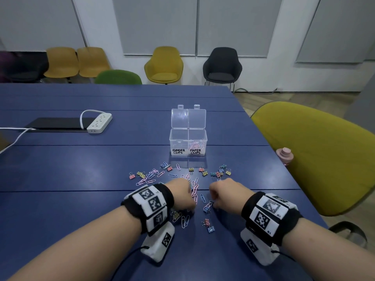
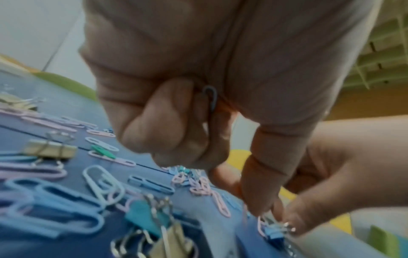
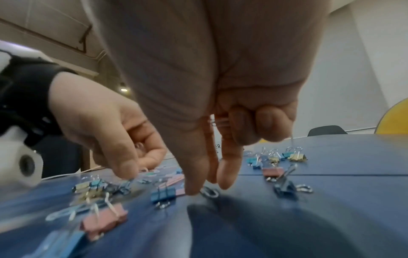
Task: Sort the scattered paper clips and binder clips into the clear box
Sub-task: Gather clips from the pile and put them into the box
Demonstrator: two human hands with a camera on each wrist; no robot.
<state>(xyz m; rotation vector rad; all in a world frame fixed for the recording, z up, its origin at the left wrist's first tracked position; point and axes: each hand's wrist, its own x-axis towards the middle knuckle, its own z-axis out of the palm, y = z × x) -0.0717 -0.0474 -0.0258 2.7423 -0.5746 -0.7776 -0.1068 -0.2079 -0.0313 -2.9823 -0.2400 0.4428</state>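
Note:
The clear box stands open on the blue table. Its right compartment, labelled PAPER CLIPS, holds pastel clips; I see none in the left one, labelled BINDER CLIPS. Paper clips and binder clips lie scattered in front of it. My left hand hovers low over the pile, curled fingers gripping a blue paper clip against the palm. My right hand holds a wire-handled clip under its curled fingers. Its thumb and forefinger touch the wire loop of a clip on the table.
A white power strip and a flat black device lie at the far left. A pink bottle and a yellow-green chair sit past the table's right edge. More binder clips lie between my wrists.

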